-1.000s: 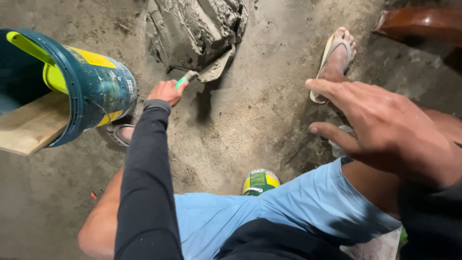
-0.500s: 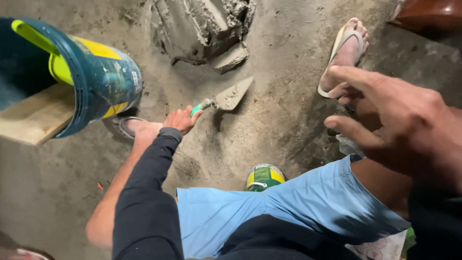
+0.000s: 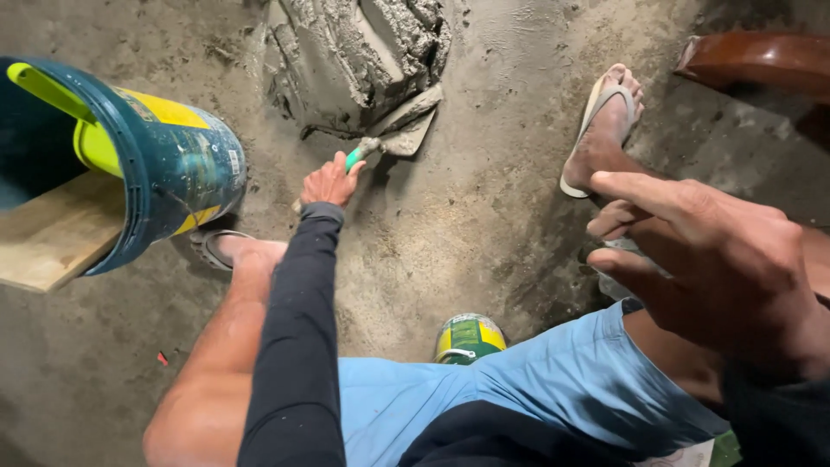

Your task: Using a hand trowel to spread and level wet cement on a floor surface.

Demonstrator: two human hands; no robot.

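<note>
So the whole floor here is rough grey concrete [image 3: 484,251], gritty and smeared with damp streaks, pretty dim overall. Just beyond the left hand sits a big lumpy pile of wet grey mortar [image 3: 354,60], chunky and ridged on top. Off to the left of that hand there's a dark teal plastic bucket with yellow patches [image 3: 164,164], tipped on its side, with a pale flat wooden board [image 3: 52,233] sticking out of its mouth. On the far side from the right hand, up in the corner, there's a reddish-brown curved piece [image 3: 752,56]; can't tell what it is.

The left hand [image 3: 330,183], in a long black sleeve, has its fingers wrapped tight around the green handle of a small metal trowel [image 3: 406,130]. The flat blade points away from the hand, caked in mortar and touching the edge of the pile.

The right hand [image 3: 709,259] hangs close to the camera with fingers spread loose, holding nothing, just above a knee in light blue shorts [image 3: 553,389]. Beyond it is a foot in a pale flip-flop sandal [image 3: 605,121]. Near the lap, between the knees, sits a small round green and yellow tin [image 3: 469,337].
</note>
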